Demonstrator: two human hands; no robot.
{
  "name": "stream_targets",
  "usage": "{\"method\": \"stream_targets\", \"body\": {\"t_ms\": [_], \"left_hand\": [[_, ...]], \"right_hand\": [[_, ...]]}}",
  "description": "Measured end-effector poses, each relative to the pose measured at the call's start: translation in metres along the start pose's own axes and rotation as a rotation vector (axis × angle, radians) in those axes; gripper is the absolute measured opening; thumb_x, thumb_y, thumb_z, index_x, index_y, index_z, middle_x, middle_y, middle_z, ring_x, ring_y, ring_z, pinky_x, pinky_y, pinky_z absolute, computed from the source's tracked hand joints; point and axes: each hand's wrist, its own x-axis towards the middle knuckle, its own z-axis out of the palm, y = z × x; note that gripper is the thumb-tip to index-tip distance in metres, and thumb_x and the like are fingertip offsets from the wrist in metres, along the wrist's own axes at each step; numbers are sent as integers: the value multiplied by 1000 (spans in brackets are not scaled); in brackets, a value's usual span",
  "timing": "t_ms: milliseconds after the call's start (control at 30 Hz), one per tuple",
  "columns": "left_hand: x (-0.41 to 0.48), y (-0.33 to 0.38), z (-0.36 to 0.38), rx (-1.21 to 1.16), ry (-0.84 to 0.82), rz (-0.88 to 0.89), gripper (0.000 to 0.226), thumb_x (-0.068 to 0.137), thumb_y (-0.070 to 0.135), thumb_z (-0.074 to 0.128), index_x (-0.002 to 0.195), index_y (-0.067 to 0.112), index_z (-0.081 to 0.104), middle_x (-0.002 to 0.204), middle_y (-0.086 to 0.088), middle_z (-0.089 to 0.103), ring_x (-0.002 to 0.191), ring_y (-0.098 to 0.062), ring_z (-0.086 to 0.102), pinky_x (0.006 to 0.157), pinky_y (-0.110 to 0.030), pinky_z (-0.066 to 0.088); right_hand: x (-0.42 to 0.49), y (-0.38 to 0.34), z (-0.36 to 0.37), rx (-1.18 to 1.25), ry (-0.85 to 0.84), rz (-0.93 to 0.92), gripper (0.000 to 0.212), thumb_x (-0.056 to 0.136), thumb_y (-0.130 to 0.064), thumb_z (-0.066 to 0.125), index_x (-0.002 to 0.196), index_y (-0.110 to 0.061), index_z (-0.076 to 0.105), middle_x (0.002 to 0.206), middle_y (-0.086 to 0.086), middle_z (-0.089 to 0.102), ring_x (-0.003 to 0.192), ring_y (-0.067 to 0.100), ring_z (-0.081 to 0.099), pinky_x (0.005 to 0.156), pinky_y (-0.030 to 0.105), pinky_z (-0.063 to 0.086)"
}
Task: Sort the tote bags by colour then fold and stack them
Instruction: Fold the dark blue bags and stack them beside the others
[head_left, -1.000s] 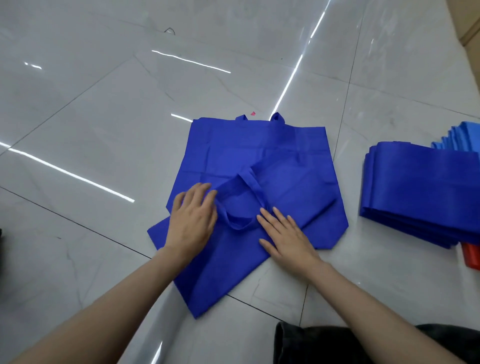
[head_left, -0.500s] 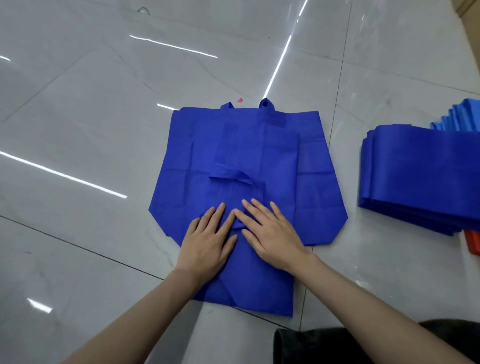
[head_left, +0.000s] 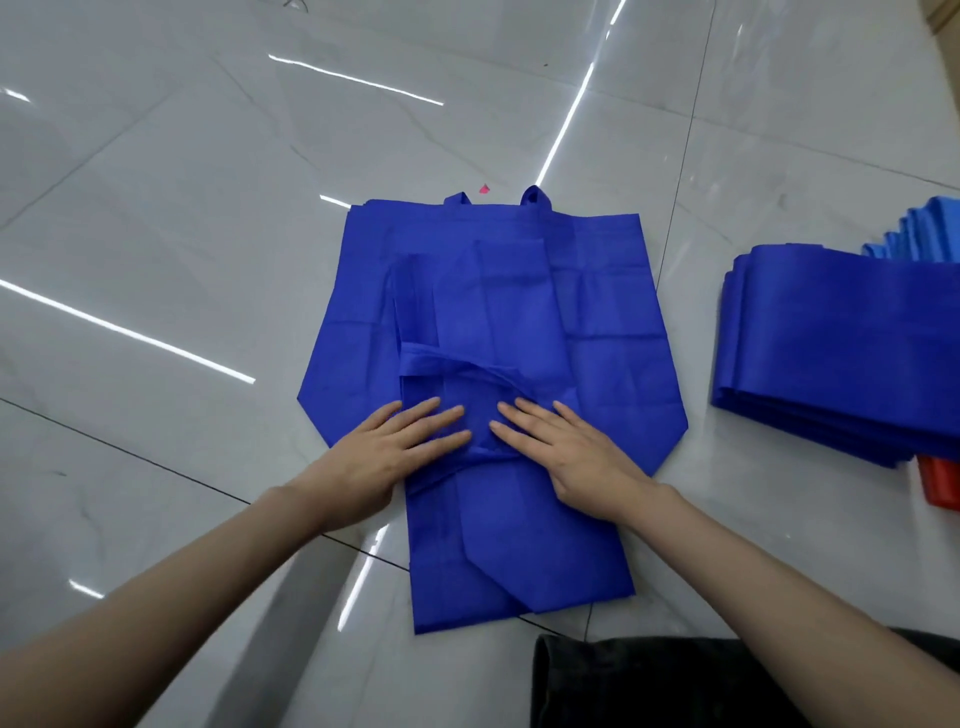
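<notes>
- Tote bag (head_left: 613, 332), royal blue, lies flat on the tiled floor (head_left: 182, 208), with its handles at its far edge.
- Folded bag (head_left: 509, 545), same blue, a narrow strip lengthwise over the tote bag's middle; its near end overhangs onto the floor.
- Left hand (head_left: 395, 452), fingers straight, presses palm-down on the strip at the tote bag's near edge.
- Right hand (head_left: 566, 452), fingers straight and spread, presses flat just beside the left hand, gripping nothing.
- Stack of folded blue bags (head_left: 841, 353), right of the tote bag and apart from it.
- Red item (head_left: 940, 483), farther right of the tote bag, partly under the stack.
</notes>
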Motion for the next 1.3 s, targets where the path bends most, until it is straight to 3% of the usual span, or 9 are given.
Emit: {"method": "stream_targets", "body": {"t_ms": [133,267,400,600,833,933,1100,1200,1300], "left_hand": [[7,-10,-6,126,-313,5,105,80,-11,37,136,47,-30,148,19,-28,142,-15,-19,108,-31,-15],[21,-19,-10,225,-60,159,80,63,4,77,135,25,50,139,8,50,126,-19,51,103,-39,35],[32,-29,-2,177,14,216,53,78,16,72,128,23,57,130,5,58,119,-22,57,97,-43,43],[29,-24,3,-565,-33,-112,42,100,13,36,136,33,42,139,23,41,135,0,24,112,-18,14],[38,-16,-39,-1009,-96,-437,28,99,7,42,92,29,58,81,37,62,85,4,59,74,-10,42],[41,-12,-54,-1176,-92,-558,26,99,8,40,84,26,51,85,14,61,77,-6,53,66,-9,44],[49,-15,-35,-1562,42,-718,57,91,66,22,132,34,48,135,17,52,123,-2,47,108,-25,26],[56,0,-31,-1496,241,-800,43,84,68,42,106,35,59,101,32,63,98,13,57,82,-7,38],[69,17,-25,-1256,523,-977,32,84,41,65,72,14,52,69,9,59,67,-10,56,54,-17,41]], "right_hand": [[9,-5,-4,-7,-56,-22,82,84,9,36,151,-30,7,159,-9,-1,145,9,-6,111,25,-13],[5,5,-10,-28,-97,-54,90,79,14,37,151,-30,4,158,-11,-2,139,2,-16,110,24,-13],[0,20,-10,-196,6,-116,100,58,18,54,148,-19,27,153,0,30,141,18,19,111,42,12],[1,51,-27,-284,-72,-196,95,67,13,28,150,-28,10,155,-10,17,141,14,13,111,39,12],[12,60,-66,91,-260,-91,67,97,-7,35,149,-38,5,155,-23,7,141,-3,5,117,23,10],[9,33,-74,726,-70,289,24,98,-27,48,119,-39,46,122,-17,52,113,7,51,86,7,42],[30,13,-48,1122,502,632,12,88,-28,65,81,-32,57,84,-22,61,76,-5,56,58,4,42],[45,2,-41,1181,685,753,15,86,-25,68,73,-22,61,78,-14,66,76,7,62,64,14,48],[57,-1,-41,1278,776,877,18,92,-41,57,86,-24,54,86,-22,58,80,0,55,75,22,43]]}}
